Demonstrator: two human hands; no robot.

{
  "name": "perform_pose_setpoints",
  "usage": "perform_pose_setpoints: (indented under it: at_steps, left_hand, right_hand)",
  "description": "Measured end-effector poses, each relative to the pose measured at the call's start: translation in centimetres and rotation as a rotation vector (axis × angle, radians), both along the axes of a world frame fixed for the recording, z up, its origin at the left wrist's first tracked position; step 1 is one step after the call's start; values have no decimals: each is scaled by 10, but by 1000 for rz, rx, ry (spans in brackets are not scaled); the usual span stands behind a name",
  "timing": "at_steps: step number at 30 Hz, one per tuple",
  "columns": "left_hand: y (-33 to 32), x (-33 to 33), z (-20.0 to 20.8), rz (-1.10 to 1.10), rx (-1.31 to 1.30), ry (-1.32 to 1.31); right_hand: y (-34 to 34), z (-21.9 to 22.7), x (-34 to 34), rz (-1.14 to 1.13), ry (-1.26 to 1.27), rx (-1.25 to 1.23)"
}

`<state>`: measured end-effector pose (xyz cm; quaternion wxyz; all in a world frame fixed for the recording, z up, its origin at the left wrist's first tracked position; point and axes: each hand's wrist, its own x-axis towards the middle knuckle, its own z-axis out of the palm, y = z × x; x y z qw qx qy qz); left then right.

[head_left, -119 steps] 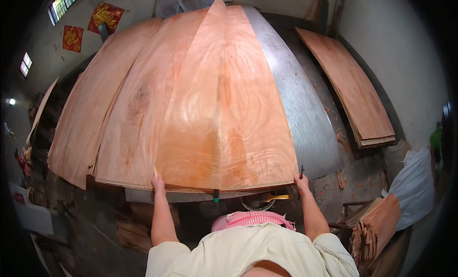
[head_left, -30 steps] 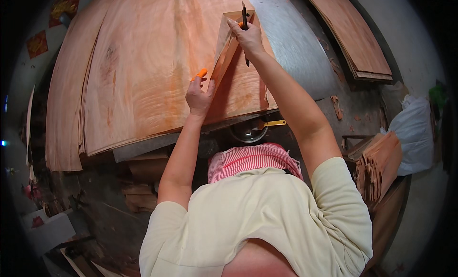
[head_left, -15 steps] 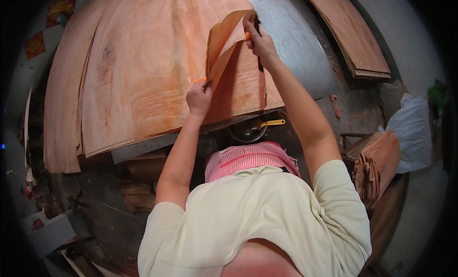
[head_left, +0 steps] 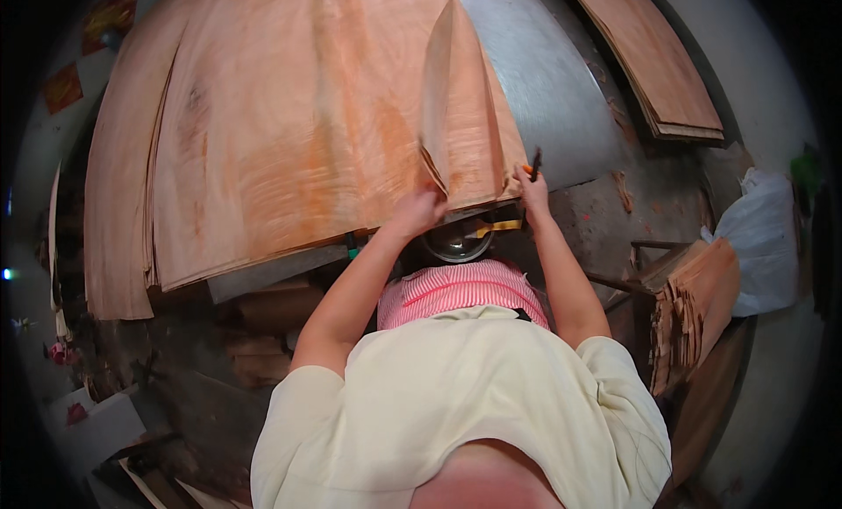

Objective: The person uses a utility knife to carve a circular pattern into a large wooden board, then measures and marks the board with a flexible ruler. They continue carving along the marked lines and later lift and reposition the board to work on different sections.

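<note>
A broad stack of thin reddish wood veneer sheets (head_left: 263, 132) covers the table in front of me. Toward its right side a narrow veneer strip (head_left: 436, 79) stands partly raised, its near end curling down to the front edge. My left hand (head_left: 421, 211) is closed at that near end, its fingertips partly hidden by the strip. My right hand (head_left: 533, 193) is closed round a slim dark tool (head_left: 537, 163) at the stack's front right corner; its exact kind is unclear. Something orange shows at the fingers of my right hand.
Below the front edge sits a round pan (head_left: 456, 246) with a yellow-handled tool (head_left: 500, 225) across it. A grey metal sheet (head_left: 548, 88) lies right of the stack. More veneer (head_left: 653, 61), a veneer bundle (head_left: 697, 294) and a white plastic bag (head_left: 761, 237) are farther right.
Both hands have come down toward me to the front edge, the left also moving right. The piece of veneer they held up and folded has been lowered; a narrow raised strip now shows.
</note>
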<state>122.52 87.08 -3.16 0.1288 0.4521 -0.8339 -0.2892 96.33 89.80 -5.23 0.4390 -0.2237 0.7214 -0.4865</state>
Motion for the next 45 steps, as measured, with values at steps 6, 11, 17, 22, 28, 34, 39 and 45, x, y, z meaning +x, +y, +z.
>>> perform_pose_setpoints:
  at_steps: [6,11,17,22,28,34,39,45]
  left_hand:
    - [28,42,12,93,99,-48]
    - [90,123,-10,701,-244,13]
    - [91,127,-63,1105,628,861]
    - [88,87,11,748,652,713]
    - [106,107,44,470,858,960]
    - [129,183,10,947,808,1170]
    - [138,262,-14,1542,528,1497]
    - [166,303,-37,1619,239,1680]
  right_hand:
    - [1,7,-30,-282,296,-248]
    - [2,59,22,10,346,-515]
    - [-15,31,131,749,309,-376]
    - [-20,34,230,927,9,-55]
    - [-20,77,227,594,-345,62]
    - [-46,106,62,450,-483,-52]
    - [-8,129,-34,419,-133,-133]
    - [83,129,-85,395,-12,-142]
